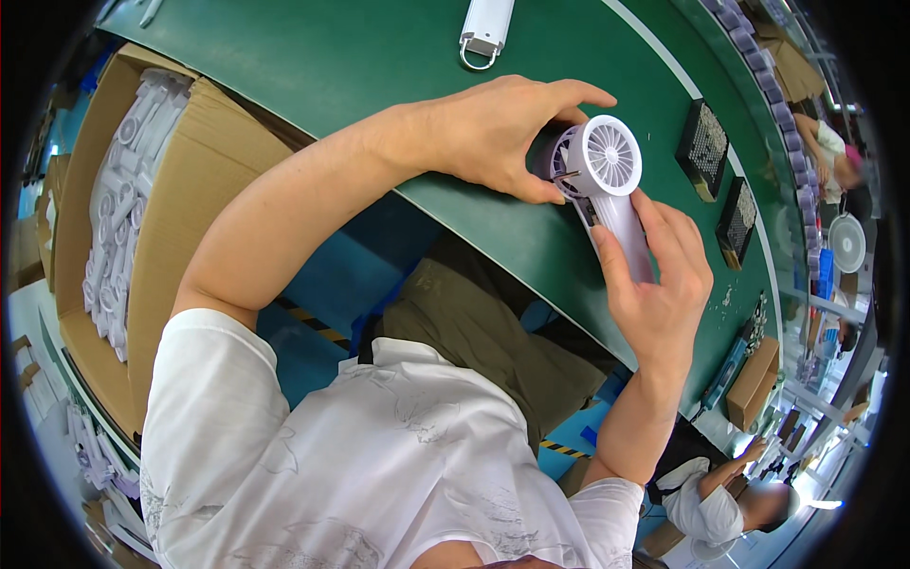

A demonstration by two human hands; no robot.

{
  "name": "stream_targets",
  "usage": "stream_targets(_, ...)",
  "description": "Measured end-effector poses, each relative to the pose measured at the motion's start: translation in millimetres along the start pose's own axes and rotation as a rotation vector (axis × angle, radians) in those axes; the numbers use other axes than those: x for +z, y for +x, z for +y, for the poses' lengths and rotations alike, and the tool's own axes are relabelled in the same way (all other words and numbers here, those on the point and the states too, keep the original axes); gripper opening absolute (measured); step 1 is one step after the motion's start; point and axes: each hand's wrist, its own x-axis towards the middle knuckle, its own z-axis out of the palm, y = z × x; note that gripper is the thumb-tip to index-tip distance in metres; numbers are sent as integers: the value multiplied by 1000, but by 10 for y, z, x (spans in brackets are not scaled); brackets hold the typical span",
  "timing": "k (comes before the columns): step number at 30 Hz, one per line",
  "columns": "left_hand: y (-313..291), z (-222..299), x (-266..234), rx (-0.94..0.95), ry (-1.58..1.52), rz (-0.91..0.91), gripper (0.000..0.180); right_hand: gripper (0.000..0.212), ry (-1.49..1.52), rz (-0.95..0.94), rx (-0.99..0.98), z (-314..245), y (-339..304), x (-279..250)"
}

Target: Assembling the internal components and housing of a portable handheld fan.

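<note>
A white and pale-purple handheld fan [609, 156] is tilted above the green table, its round slotted grille facing up. Its casing looks partly apart: a dark gap with small inner parts shows between the head and the handle. My right hand [664, 280] grips the handle, thumb on one side and fingers on the other. Around the left side of the fan head curves my left hand [493, 133], with thumb and a bent finger at the rear housing and the index finger stretched out past it. The fan hides some of those fingertips.
A white device with a metal loop [485, 33] lies at the table's far edge. Two black trays of small parts [703, 150] stand to the right, near a small cardboard box [754, 384]. At left is a large carton [156, 256] of white plastic parts. Other people work at right.
</note>
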Motion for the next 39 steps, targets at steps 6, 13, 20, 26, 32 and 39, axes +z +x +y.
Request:
stream_targets(6, -5, -10, 15, 10, 2, 15, 93, 40, -26, 29, -18, 5, -12, 19)
stream_targets(13, 0, -14, 14, 26, -2, 19, 93, 40, 0, 63, -21, -9, -13, 25)
stream_targets(20, 0, -32, 16, 34, 25, 20, 93, 42, -31, 43, -23, -4, -45, 21)
stream_targets(26, 2, -33, 23, 35, 4, 13, 95, 42, -36, 31, -1, -41, -53, 23)
stream_targets(32, -2, -52, 33, 57, 18, 20, 94, 41, -25, 17, 7, -25, -23, -15)
stream_targets(39, 21, -16, 19, 37, 43, 18, 93, 40, 353, 40, 291, 219, -15, -135)
